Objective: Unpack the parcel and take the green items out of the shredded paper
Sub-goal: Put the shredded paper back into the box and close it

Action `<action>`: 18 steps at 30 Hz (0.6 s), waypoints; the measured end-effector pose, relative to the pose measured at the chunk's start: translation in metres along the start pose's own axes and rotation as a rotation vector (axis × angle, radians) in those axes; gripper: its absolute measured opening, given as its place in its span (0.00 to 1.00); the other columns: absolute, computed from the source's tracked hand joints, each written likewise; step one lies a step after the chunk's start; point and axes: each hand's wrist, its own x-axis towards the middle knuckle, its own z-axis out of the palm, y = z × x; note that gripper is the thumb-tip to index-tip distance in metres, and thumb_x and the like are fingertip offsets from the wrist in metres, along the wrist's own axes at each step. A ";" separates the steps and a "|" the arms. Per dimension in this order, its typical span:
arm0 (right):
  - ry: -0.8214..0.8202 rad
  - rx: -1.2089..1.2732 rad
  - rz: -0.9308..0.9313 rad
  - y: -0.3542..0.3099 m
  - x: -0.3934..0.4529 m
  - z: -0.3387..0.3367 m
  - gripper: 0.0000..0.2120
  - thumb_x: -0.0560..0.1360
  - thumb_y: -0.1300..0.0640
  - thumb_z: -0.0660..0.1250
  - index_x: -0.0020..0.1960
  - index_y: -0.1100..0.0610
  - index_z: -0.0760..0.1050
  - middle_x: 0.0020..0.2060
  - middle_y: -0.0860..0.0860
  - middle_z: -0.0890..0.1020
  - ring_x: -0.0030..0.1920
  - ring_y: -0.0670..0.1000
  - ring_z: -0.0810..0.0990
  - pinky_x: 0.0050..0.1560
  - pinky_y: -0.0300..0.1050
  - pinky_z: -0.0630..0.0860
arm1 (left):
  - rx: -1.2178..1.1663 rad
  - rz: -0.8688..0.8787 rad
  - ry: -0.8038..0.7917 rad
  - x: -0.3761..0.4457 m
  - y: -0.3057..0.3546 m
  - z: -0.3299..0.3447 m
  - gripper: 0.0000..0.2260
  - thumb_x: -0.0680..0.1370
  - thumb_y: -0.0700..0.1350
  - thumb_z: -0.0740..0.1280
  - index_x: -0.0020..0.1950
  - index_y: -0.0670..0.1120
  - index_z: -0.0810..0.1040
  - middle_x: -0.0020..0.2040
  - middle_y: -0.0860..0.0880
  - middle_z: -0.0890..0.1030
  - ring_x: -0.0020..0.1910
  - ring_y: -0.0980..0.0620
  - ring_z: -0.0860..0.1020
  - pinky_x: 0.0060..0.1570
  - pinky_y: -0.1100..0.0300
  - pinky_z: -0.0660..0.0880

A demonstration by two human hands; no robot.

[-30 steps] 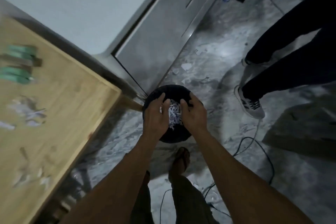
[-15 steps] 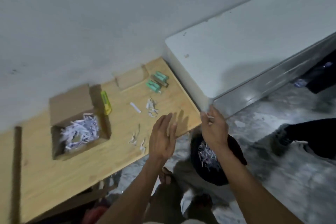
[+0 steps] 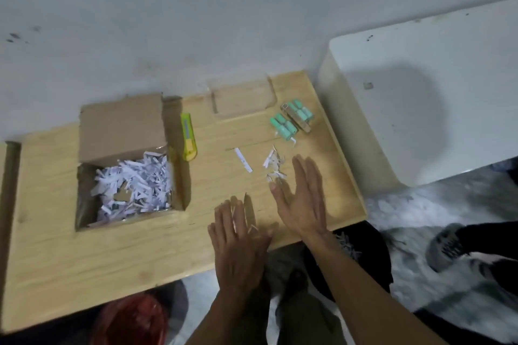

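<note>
An open cardboard parcel (image 3: 120, 126) stands on the left of the wooden table (image 3: 112, 255), half full of white shredded paper (image 3: 134, 185). Several green cylindrical items (image 3: 290, 119) lie in two clusters at the table's far right. Loose paper shreds (image 3: 273, 164) are scattered just in front of them. My left hand (image 3: 238, 244) lies flat near the table's front edge, fingers apart, holding nothing. My right hand (image 3: 302, 199) hovers open over the table beside the shreds, palm turned left.
A yellow box cutter (image 3: 188, 137) lies right of the parcel. A white cabinet (image 3: 420, 87) adjoins the table on the right. On the floor below sits a black bin (image 3: 361, 249) with shreds, a red object (image 3: 131, 319), and another person's shoe (image 3: 448, 246).
My view swung up from the black bin on the floor to the table. Both hands left the bin and now spread open over the table's front right.
</note>
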 end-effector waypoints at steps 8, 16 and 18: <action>0.089 -0.106 0.016 0.006 0.054 0.038 0.34 0.75 0.34 0.58 0.71 0.57 0.64 0.76 0.57 0.62 0.77 0.55 0.56 0.71 0.55 0.60 | 0.102 0.065 0.004 0.048 -0.023 0.014 0.36 0.81 0.65 0.50 0.83 0.46 0.51 0.81 0.42 0.60 0.81 0.40 0.58 0.75 0.33 0.60; 0.078 -0.271 -0.082 0.011 0.058 0.037 0.31 0.78 0.35 0.51 0.70 0.56 0.68 0.73 0.51 0.69 0.76 0.54 0.61 0.65 0.53 0.62 | 0.110 0.107 -0.021 0.088 -0.027 0.005 0.34 0.83 0.66 0.45 0.83 0.48 0.49 0.84 0.46 0.54 0.83 0.46 0.51 0.78 0.34 0.48; 0.071 -0.276 -0.115 0.013 0.053 0.036 0.31 0.78 0.36 0.53 0.70 0.58 0.69 0.72 0.53 0.70 0.76 0.54 0.62 0.67 0.55 0.63 | 0.105 0.103 -0.042 0.098 -0.028 0.002 0.33 0.83 0.66 0.44 0.83 0.49 0.46 0.84 0.48 0.51 0.83 0.47 0.47 0.79 0.35 0.45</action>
